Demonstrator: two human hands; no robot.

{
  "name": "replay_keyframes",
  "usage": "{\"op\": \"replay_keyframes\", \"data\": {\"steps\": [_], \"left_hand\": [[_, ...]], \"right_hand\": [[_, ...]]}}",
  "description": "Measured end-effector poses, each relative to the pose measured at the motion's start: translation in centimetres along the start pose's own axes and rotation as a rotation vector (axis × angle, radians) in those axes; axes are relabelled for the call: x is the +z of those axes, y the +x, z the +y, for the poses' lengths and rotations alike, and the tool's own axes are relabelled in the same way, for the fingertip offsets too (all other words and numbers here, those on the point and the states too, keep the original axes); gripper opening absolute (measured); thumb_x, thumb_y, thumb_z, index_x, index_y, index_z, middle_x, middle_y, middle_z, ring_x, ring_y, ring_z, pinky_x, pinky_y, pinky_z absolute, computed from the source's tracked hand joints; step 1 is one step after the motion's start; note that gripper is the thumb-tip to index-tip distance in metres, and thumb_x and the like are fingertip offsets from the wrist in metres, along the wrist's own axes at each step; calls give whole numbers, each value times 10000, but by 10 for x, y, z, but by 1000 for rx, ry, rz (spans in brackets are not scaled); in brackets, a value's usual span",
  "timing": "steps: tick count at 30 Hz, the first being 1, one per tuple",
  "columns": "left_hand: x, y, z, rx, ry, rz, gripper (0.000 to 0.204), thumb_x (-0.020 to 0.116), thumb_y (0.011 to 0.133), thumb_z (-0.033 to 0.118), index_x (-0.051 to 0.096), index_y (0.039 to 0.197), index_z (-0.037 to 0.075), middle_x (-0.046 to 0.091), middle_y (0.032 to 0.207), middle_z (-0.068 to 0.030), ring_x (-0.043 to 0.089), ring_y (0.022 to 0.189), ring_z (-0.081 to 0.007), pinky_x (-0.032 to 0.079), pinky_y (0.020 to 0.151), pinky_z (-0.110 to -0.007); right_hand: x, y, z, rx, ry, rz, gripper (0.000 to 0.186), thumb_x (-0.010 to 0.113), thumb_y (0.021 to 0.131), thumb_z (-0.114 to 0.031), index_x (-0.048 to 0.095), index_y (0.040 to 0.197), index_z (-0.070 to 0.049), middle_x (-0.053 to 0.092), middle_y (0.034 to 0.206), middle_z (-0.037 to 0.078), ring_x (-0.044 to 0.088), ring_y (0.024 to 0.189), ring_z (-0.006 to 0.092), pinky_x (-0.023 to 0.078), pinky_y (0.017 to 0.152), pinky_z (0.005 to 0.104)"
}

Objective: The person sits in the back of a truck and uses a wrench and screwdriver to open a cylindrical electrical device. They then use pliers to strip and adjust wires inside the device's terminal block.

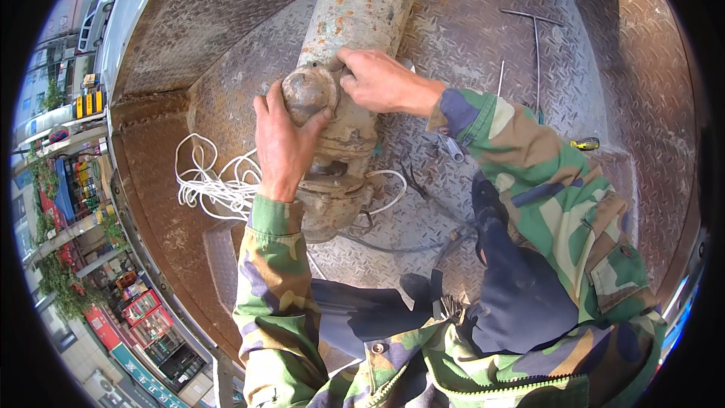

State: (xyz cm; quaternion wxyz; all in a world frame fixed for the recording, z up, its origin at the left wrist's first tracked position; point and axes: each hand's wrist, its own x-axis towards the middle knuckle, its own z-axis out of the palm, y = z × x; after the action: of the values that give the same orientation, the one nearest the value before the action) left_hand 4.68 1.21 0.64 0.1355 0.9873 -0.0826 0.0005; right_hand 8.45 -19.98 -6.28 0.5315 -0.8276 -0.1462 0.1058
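Atop corroded cylinder [359, 19], left hand [285, 140] cupped around domed cap [308, 96]; right hand [376, 81] curled at its edge, hold unclear.

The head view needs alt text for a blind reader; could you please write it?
A person's left hand grasps a rounded metal part on a rusty cylindrical machine; the right hand is at its rim. White cord lies at left.

L hand [285, 140] cupped, R hand [380, 83] curled, v. near.
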Motion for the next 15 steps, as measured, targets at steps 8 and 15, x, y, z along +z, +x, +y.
{"op": "replay_keyframes", "data": {"steps": [8,15], "left_hand": [[5,-3,-23,-72,-420,41,940,978,809,370,531,1499,-85,598,1362,-205,625,1259,-338,512,1079,-457],[-17,3,-57,-341,-1064,-58,726,852,987,296,530,1517,-81,711,1325,-149,696,1153,-213,577,987,-351]], "right_hand": [[-1,3,0,-33,-15,-30,370,578,970,-77,666,1288,90,711,1279,319,670,1265,461,533,1101,509],[-9,6,-3,-1,18,-39,388,583,970,-81,674,1311,79,726,1276,314,688,1255,447,536,1103,494]]}}
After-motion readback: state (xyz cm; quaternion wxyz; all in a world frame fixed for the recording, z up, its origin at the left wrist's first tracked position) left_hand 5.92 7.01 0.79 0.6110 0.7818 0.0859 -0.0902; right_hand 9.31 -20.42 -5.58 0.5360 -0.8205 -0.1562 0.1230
